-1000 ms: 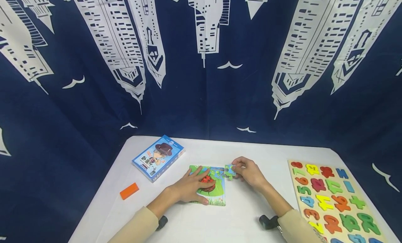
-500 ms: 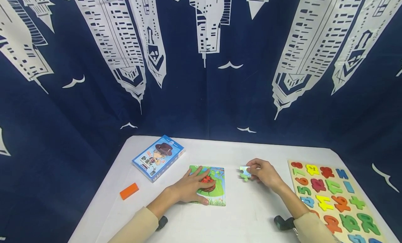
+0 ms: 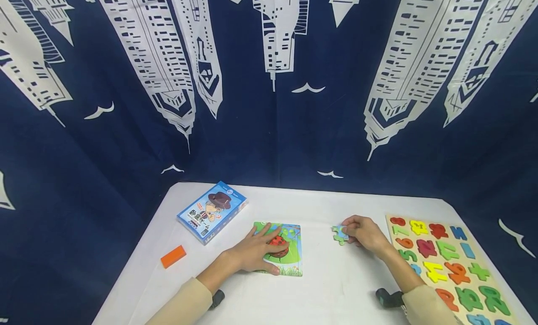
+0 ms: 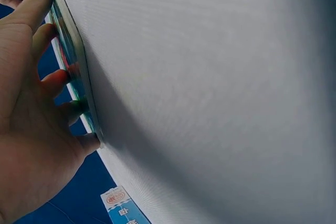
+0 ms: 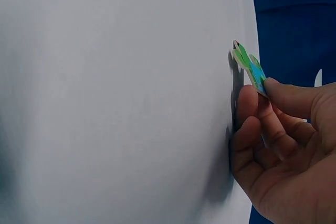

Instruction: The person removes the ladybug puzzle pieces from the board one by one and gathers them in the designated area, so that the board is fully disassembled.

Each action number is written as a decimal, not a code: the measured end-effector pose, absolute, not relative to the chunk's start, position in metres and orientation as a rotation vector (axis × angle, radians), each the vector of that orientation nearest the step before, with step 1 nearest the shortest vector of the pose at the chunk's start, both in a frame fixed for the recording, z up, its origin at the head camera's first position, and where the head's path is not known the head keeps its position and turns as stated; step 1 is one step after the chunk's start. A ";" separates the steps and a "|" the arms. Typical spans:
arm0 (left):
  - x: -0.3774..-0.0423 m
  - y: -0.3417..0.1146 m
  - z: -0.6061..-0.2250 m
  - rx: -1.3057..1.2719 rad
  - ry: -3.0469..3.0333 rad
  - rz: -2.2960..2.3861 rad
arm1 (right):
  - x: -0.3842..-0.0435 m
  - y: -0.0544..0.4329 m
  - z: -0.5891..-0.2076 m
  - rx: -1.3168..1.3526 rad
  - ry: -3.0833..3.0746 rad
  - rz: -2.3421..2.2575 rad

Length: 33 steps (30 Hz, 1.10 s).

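A square ladybug puzzle (image 3: 292, 257) lies near the middle of the white table. My left hand (image 3: 252, 250) rests on it with the fingers spread; in the left wrist view the fingertips touch the face of the puzzle (image 4: 79, 72). Right of the puzzle, apart from it, my right hand (image 3: 365, 234) pinches a green and blue jigsaw piece (image 3: 339, 235). The right wrist view shows the jigsaw piece (image 5: 249, 66) tilted between thumb and fingers, slightly above the tabletop. Part of the puzzle is hidden beneath the left hand.
A blue game box (image 3: 212, 210) lies at the back left, with an orange block (image 3: 173, 256) in front of it. Along the right side is a wooden number board (image 3: 456, 273), partly covered by the right forearm. A dark blue printed curtain (image 3: 277, 143) hangs behind the table.
My right hand has carried the jigsaw piece rightward, from the puzzle's upper right corner to well apart from it. The left hand has stayed on the puzzle.
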State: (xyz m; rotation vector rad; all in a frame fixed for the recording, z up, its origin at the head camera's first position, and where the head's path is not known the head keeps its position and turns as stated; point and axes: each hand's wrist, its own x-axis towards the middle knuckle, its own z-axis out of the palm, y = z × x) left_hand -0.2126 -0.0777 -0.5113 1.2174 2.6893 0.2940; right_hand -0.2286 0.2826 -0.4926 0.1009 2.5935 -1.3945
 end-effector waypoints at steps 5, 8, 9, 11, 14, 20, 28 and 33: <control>-0.212 -0.078 -0.511 1.215 2.693 0.293 | -0.231 0.287 -0.495 0.102 2.642 -1.330; -0.213 -0.079 -0.512 1.210 2.695 0.290 | -0.233 0.287 -0.497 0.112 2.687 -1.282; -0.213 -0.079 -0.512 1.211 2.695 0.287 | -0.233 0.287 -0.497 0.102 2.703 -1.261; -0.213 -0.079 -0.512 1.212 2.696 0.287 | -0.233 0.288 -0.496 0.081 2.734 -1.219; -0.214 -0.079 -0.512 1.220 2.698 0.287 | -0.234 0.289 -0.496 0.072 2.779 -1.156; -0.214 -0.079 -0.514 1.222 2.694 0.294 | -0.233 0.291 -0.495 0.035 2.817 -1.072; -0.213 -0.079 -0.514 1.220 2.693 0.306 | -0.235 0.292 -0.496 0.038 2.834 -1.029; -0.213 -0.078 -0.512 1.226 2.695 0.317 | -0.235 0.291 -0.497 0.044 2.834 -1.026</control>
